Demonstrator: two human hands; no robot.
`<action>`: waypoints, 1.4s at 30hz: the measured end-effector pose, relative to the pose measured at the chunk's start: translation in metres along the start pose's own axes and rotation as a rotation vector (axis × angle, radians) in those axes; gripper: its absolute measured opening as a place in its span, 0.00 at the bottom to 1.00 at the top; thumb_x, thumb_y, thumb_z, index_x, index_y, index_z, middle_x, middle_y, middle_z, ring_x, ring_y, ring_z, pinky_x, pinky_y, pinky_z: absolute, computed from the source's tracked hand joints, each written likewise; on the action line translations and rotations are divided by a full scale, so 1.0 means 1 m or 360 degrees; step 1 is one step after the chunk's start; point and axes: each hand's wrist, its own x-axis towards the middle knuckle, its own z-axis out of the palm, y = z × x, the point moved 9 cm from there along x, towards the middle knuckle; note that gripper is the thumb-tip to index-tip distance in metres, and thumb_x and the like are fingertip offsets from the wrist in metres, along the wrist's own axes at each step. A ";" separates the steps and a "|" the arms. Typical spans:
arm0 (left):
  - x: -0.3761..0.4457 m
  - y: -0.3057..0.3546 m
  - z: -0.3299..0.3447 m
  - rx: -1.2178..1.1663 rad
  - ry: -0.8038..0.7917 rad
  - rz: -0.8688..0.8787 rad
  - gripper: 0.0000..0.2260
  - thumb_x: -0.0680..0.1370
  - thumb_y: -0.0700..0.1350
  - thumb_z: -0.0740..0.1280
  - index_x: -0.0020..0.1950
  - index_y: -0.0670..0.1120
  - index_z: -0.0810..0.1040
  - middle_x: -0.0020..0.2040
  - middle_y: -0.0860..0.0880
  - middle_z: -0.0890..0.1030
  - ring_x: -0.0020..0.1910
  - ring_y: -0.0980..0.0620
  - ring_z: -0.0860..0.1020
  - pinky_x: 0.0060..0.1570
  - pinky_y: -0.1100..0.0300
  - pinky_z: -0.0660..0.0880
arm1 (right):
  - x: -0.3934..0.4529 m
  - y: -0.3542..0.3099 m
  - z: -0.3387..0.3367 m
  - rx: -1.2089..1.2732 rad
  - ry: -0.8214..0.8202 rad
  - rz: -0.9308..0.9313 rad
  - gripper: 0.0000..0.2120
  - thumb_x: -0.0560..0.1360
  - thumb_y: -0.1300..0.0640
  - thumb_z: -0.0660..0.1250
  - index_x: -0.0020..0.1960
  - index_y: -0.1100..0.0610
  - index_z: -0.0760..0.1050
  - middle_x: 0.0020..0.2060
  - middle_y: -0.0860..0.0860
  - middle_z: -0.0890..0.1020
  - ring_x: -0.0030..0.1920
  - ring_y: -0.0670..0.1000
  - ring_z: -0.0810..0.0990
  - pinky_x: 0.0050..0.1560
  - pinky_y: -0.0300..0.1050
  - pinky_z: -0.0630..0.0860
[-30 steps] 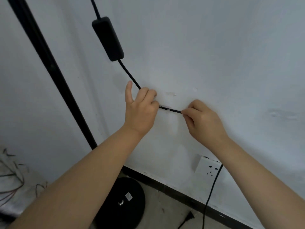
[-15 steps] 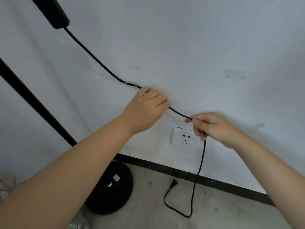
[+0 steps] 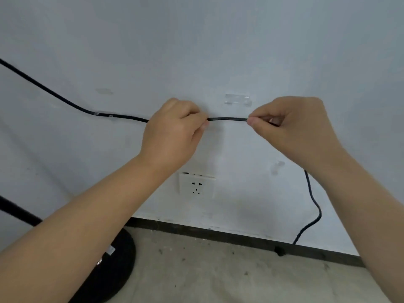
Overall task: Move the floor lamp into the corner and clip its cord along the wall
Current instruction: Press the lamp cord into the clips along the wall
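The lamp's black cord [image 3: 227,119] runs down the white wall from the upper left, passes a small clear clip [image 3: 110,116], then stretches level between my hands. My left hand [image 3: 172,132] pinches it left of centre. My right hand [image 3: 293,125] pinches it a short way to the right, just below a clear clip [image 3: 237,101] stuck on the wall. Past my right hand the cord hangs loose down to the floor [image 3: 313,204]. The lamp's round black base [image 3: 118,270] sits at the lower left, its pole [image 3: 15,212] mostly out of frame.
A white wall socket [image 3: 196,186] sits below my hands. Another clear clip [image 3: 278,166] is stuck right of it. A dark skirting strip [image 3: 218,236] runs along the wall's foot above a bare concrete floor [image 3: 218,276].
Both hands slid right along the cord and rose; the stretch between them is now level and taut under the upper clip. My view shifted right, so the inline switch has left the frame.
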 end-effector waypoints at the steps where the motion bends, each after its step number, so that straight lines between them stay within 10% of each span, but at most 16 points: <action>1: 0.003 0.000 0.003 0.0019 0.0001 -0.0021 0.09 0.73 0.38 0.64 0.39 0.34 0.81 0.34 0.37 0.82 0.33 0.40 0.79 0.30 0.51 0.79 | 0.002 -0.005 -0.001 -0.0137 0.0034 -0.0056 0.07 0.71 0.60 0.65 0.39 0.60 0.82 0.30 0.52 0.82 0.34 0.43 0.77 0.36 0.31 0.69; 4: 0.009 -0.003 0.010 0.0066 -0.0035 -0.0112 0.06 0.70 0.36 0.66 0.37 0.36 0.81 0.30 0.38 0.81 0.30 0.41 0.79 0.27 0.54 0.76 | 0.007 -0.015 -0.002 -0.0392 0.0079 -0.0244 0.09 0.73 0.58 0.64 0.42 0.61 0.81 0.37 0.60 0.82 0.41 0.58 0.78 0.43 0.49 0.71; 18: 0.028 0.005 0.009 0.0295 -0.0172 -0.0044 0.06 0.62 0.28 0.73 0.31 0.35 0.78 0.26 0.38 0.79 0.21 0.41 0.76 0.20 0.58 0.73 | 0.026 -0.024 -0.009 -0.0471 0.0037 -0.0374 0.10 0.75 0.58 0.61 0.47 0.60 0.80 0.44 0.59 0.81 0.46 0.58 0.77 0.47 0.52 0.73; 32: 0.044 0.034 0.001 0.0281 -0.0164 -0.0006 0.09 0.59 0.25 0.70 0.37 0.33 0.79 0.33 0.35 0.81 0.25 0.40 0.77 0.21 0.56 0.73 | 0.017 -0.004 -0.027 -0.0231 0.0500 -0.0355 0.10 0.69 0.60 0.69 0.33 0.66 0.76 0.28 0.62 0.79 0.31 0.60 0.76 0.34 0.45 0.67; 38: 0.045 0.048 0.007 0.0288 0.0005 0.0232 0.06 0.62 0.28 0.70 0.36 0.35 0.81 0.31 0.38 0.81 0.29 0.42 0.79 0.23 0.58 0.75 | 0.001 0.031 -0.027 -0.0057 0.0345 -0.0208 0.05 0.68 0.62 0.70 0.35 0.63 0.79 0.28 0.52 0.74 0.28 0.43 0.70 0.38 0.24 0.65; 42: 0.042 0.049 0.009 0.0283 0.0143 0.0295 0.08 0.61 0.26 0.70 0.37 0.35 0.81 0.30 0.38 0.81 0.28 0.42 0.78 0.26 0.57 0.76 | -0.015 0.053 -0.026 0.0127 0.0253 -0.0114 0.03 0.70 0.64 0.68 0.38 0.61 0.81 0.28 0.56 0.78 0.29 0.46 0.73 0.35 0.32 0.69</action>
